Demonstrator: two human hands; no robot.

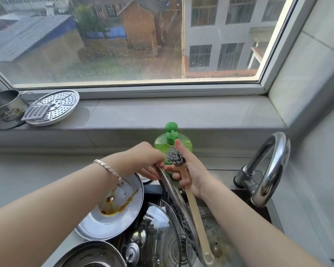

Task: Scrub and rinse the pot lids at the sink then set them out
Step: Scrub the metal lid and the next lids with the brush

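Steel and standing on its edge, the upright lid [176,207] rises out of the sink [263,211] at six o'clock. My left hand [146,160] pinches its top rim, fingers curled over the metal. A bracelet [106,167] hangs at that wrist.

My right hand [191,174] sits just at three o'clock of the rim. Its fingers are wrapped round the wooden handle of the brush [194,211] and the forefinger points up beside the wire-wool head, which is close against the top of the lid. The handle slants down toward five o'clock.

At nine o'clock of the upright lid, a stained lid [121,214] leans on the sink's edge, smeared brown. A glass lid [158,224] lies below it in the basin, and another steel lid [89,255] shows at seven o'clock.

Behind my hands, at twelve, stands a green soap bottle [162,145]. The tap [272,166] curves at three o'clock.

On the windowsill at ten o'clock, a grater [36,112] lies on a steamer plate [60,105] beside a steel pot [2,106].
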